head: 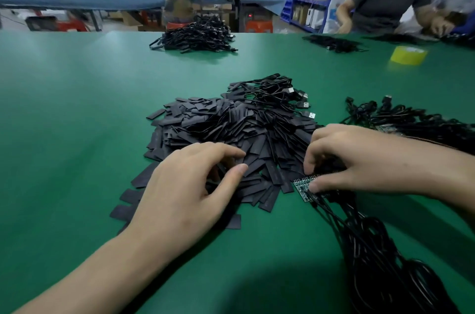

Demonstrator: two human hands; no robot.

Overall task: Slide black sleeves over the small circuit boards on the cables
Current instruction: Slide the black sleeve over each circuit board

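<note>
My right hand (pixel 359 159) pinches a circuit board (pixel 303 189) between thumb and curled fingers at the 5 o'clock edge of the pile of black sleeves (pixel 231 128), its cables (pixel 372 249) trailing toward 5 o'clock. My left hand (pixel 190 185) rests half-curled on the pile's 7 o'clock edge; I cannot tell whether it grips a sleeve.
</note>
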